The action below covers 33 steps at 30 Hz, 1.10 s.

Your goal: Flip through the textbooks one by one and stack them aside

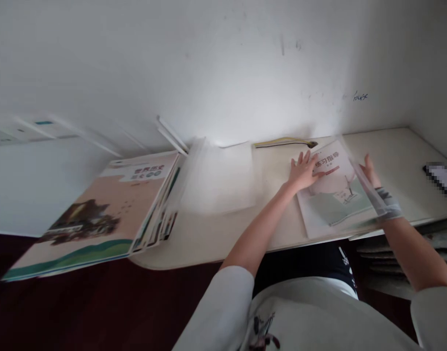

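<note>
A pink and pale green booklet (342, 187) lies on the table with a clear plastic cover (371, 197) about its right side. My left hand (304, 171) rests on the booklet's upper left part, open, fingers spread. At the right edge is my right hand (370, 171), fingers stretched out, partly behind the clear film, which reaches over the wrist near a grey band. Part of that hand is blurred and hidden by the film. Left of the booklet, several clear plastic covers (221, 180) lie on the table.
A pile of textbooks (109, 209) overhangs the table's left end. Behind the covers, a yellow and black cord (281, 142) runs along the wall. A pixelated phone-like object (442, 179) lies at the far right of the white table (204, 239). Grey folded material (387, 263) sits below the right edge.
</note>
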{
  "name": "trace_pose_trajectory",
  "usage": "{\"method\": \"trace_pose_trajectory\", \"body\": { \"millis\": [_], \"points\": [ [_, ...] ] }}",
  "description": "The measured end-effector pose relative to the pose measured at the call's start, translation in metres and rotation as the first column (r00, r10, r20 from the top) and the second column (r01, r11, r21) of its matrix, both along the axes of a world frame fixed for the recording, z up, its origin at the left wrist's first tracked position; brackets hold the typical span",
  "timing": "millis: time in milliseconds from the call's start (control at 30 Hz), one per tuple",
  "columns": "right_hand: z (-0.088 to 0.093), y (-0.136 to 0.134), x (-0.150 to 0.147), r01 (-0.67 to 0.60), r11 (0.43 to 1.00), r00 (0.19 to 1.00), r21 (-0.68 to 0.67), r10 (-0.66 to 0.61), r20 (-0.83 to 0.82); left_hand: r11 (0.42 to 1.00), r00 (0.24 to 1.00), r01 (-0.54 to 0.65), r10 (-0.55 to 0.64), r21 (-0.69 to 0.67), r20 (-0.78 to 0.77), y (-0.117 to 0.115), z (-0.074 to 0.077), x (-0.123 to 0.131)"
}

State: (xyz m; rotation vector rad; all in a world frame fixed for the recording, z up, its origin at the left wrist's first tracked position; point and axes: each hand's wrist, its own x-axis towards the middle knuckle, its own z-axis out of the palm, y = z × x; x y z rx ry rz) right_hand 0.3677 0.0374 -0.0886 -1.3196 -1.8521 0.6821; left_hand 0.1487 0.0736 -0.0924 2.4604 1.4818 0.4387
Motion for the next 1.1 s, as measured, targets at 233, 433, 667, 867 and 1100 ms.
{"method": "trace_pose_trajectory", "body": {
  "millis": [233, 433, 667, 867, 1100],
  "points": [
    [0.009, -0.065, 0.055, -0.130, 0.857, 0.912, -0.499, -0.095, -0.400, 0.980, 0.992, -0.108, 0.095, -0.166, -0.085, 0.050, -0.002, -0.013],
    [0.037, -0.107, 0.035, -0.172, 0.925, 0.933, -0.339, 0.042, -0.359, 0.973, 0.961, -0.211, 0.189, -0.090, -0.204, 0.024, 0.011, -0.033],
    [0.015, -0.077, 0.053, 0.049, 0.947, 0.989, -0.318, -0.091, -0.119, 0.919, 0.954, -0.247, 0.174, -0.308, -0.245, -0.049, 0.017, -0.110],
    [0.002, -0.010, 0.065, -0.111, 0.940, 0.897, -0.322, -0.045, -0.440, 0.884, 0.929, -0.073, 0.229, -0.461, 0.292, -0.047, 0.009, -0.123],
    [0.028, 0.019, 0.060, -0.147, 0.959, 0.904, -0.242, 0.031, -0.427, 0.916, 0.875, -0.143, 0.294, -0.375, 0.384, -0.003, 0.008, -0.101]
  ]
}}
